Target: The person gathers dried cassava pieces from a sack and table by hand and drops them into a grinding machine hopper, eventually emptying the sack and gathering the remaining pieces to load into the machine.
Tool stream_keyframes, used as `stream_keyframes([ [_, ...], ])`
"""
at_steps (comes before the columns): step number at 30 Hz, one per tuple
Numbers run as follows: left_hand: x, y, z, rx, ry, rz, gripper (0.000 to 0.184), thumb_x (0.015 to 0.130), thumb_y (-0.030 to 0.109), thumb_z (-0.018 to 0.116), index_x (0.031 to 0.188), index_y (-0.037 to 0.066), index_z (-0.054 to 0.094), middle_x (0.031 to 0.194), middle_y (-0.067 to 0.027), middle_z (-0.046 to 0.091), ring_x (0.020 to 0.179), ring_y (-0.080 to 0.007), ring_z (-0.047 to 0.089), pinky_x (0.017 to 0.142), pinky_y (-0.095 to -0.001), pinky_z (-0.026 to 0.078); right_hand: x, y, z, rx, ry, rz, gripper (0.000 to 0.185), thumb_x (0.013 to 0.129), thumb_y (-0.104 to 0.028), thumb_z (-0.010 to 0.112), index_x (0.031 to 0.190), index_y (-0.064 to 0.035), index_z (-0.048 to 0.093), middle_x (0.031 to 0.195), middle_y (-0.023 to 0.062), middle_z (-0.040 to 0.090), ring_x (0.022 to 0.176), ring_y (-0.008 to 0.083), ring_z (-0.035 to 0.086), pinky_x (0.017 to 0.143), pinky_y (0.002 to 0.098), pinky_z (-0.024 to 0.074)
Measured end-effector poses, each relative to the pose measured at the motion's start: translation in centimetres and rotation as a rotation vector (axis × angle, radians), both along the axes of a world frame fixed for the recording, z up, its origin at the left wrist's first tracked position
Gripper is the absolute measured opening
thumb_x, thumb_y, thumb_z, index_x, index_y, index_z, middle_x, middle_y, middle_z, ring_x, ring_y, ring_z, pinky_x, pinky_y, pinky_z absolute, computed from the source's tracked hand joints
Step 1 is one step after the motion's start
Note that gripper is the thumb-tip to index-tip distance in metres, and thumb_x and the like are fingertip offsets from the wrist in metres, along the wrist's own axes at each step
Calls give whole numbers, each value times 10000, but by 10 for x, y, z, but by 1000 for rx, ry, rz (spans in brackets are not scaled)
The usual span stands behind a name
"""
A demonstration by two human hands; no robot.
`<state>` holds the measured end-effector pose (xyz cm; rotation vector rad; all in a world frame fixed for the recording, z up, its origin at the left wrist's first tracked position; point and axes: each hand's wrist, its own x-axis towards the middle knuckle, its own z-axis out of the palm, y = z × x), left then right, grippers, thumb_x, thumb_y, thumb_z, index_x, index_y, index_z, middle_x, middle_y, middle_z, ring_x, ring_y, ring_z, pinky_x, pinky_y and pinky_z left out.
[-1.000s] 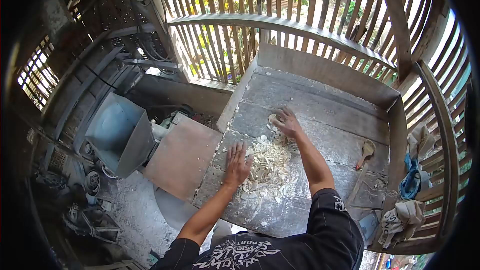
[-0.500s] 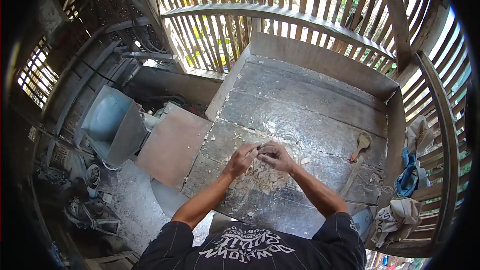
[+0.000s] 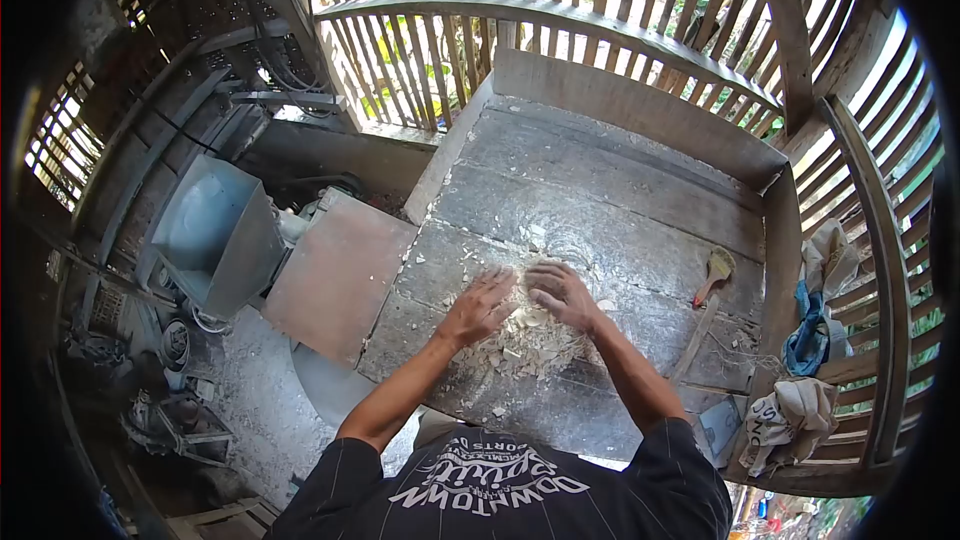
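Observation:
A heap of pale, dry broken flakes and crumbs (image 3: 530,348) lies on the dusty wooden work table (image 3: 610,198). My left hand (image 3: 482,306) rests at the heap's upper left side, fingers stretched out and palm turned toward the pile. Opposite it, my right hand (image 3: 562,294) touches the upper right of the heap with its fingers spread. A few larger pale pieces show between the two hands. Neither hand visibly grips anything, though the undersides of the palms are hidden.
A brush (image 3: 715,275) and a wooden stick (image 3: 694,342) lie at the table's right. Raised boards (image 3: 640,112) edge the table. Cloth sacks (image 3: 790,425) hang at the right side. A metal hopper (image 3: 215,230) stands left, beside a flat reddish board (image 3: 340,275).
My hands were close together with fingers curled and touching above the heap. They have moved apart and opened out, lying around the flakes. The view has shifted slightly.

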<state>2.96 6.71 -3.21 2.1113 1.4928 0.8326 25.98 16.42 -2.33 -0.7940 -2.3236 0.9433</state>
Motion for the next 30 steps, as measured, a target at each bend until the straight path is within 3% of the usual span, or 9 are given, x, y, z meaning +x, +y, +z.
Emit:
stream_keyframes([
  [5, 2, -31, 11, -9, -233, -171, 595, 957, 358, 642, 1418, -6, 554, 1465, -197, 538, 1400, -377, 460, 1209, -467, 308, 13, -49, 8, -48, -9, 72, 338, 974, -321, 630, 1149, -55, 742, 1214, 132, 697, 1199, 306, 599, 1043, 416, 447],
  [7, 3, -48, 30, 58, -204, -225, 626, 943, 390, 662, 1418, -2, 555, 1469, -191, 534, 1404, -374, 452, 1212, -485, 297, 33, -60, 11, -5, 3, 14, 487, 916, -423, 681, 1244, -62, 696, 1286, 139, 663, 1278, 326, 551, 1114, 470, 382],
  [9, -3, -63, 31, 94, -61, -57, 848, 864, 556, 715, 1472, 8, 493, 1508, -210, 478, 1447, -391, 384, 1223, -510, 267, 64, -60, 6, 153, -3, -122, 644, 874, -511, 704, 1339, -70, 639, 1377, 156, 611, 1344, 343, 501, 1154, 505, 332],
  [12, -8, -81, 23, 108, 90, 124, 1077, 763, 701, 734, 1525, 11, 410, 1546, -241, 415, 1478, -425, 319, 1233, -520, 238, 99, -57, 5, 102, -233, -363, 1082, 720, -774, 710, 1522, -99, 442, 1579, 219, 382, 1463, 408, 340, 1223, 548, 221],
  [16, 18, -76, 22, 63, 101, 121, 981, 846, 708, 640, 1521, 29, 427, 1544, -282, 403, 1472, -445, 330, 1234, -526, 225, 78, -72, -3, 160, -231, -86, 1326, 527, -852, 760, 1553, -102, 381, 1574, 243, 370, 1490, 429, 294, 1242, 560, 197],
  [21, 46, -63, 7, 48, -59, 210, 674, 1020, 480, 520, 1513, 28, 440, 1538, -259, 430, 1473, -425, 341, 1242, -509, 214, 15, -100, 8, 98, -95, -177, 905, 751, -529, 806, 1480, -98, 487, 1505, 243, 440, 1409, 430, 401, 1165, 538, 336],
  [22, 54, -63, 4, 101, -71, 279, 523, 1055, 330, 463, 1472, 16, 490, 1504, -238, 483, 1449, -411, 386, 1228, -491, 253, 5, -103, 8, 95, -34, -207, 808, 790, -452, 799, 1457, -94, 516, 1480, 243, 467, 1385, 427, 430, 1147, 530, 361],
  [26, 75, -56, -6, 152, -460, 450, 406, 1067, 232, 430, 1355, 2, 601, 1409, -214, 575, 1383, -384, 470, 1191, -459, 319, -36, -117, -3, 22, 265, -455, 499, 839, -235, 743, 1294, -54, 647, 1324, 204, 613, 1271, 377, 549, 1098, 457, 420],
  [30, 79, -45, 4, 62, -916, 497, 342, 1061, 202, 463, 1257, 6, 665, 1354, -174, 620, 1307, -313, 546, 1119, -399, 407, -66, -119, -4, -141, 583, -568, 317, 876, -121, 725, 1175, -21, 702, 1226, 159, 681, 1212, 294, 603, 1078, 411, 433],
])
